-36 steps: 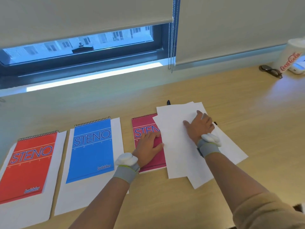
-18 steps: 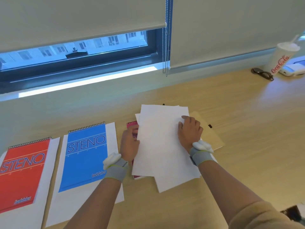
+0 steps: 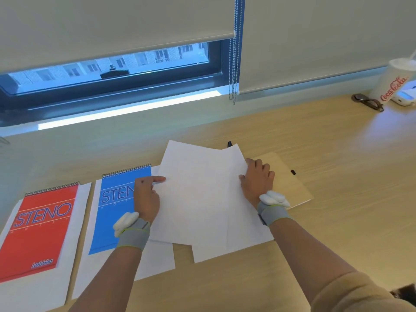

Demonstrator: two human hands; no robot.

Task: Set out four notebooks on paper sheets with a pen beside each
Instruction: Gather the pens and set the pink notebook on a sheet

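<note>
A red Steno notebook (image 3: 44, 228) and a blue Steno notebook (image 3: 114, 206) each lie on their own white sheet at the left of the desk. Several loose white paper sheets (image 3: 202, 199) are stacked in the middle and hide the crimson notebook completely. My left hand (image 3: 146, 197) grips the stack's left edge, over the blue notebook. My right hand (image 3: 257, 179) grips its right edge. A tan notebook (image 3: 290, 176) lies flat to the right, partly under my right hand. The black tip of a pen (image 3: 229, 144) shows behind the sheets.
Sunglasses (image 3: 368, 102), a white Coca-Cola cup (image 3: 392, 86) and a small white device (image 3: 405, 96) stand at the far right by the wall. A blind's bead chain (image 3: 234, 70) hangs over the window ledge. Bare wooden desk (image 3: 337, 221) stretches right of the tan notebook.
Both hands slid the paper stack leftward over the crimson notebook, which is now fully hidden. The tan notebook came out from under the sheets. My left hand shifted from the crimson notebook to the stack's edge.
</note>
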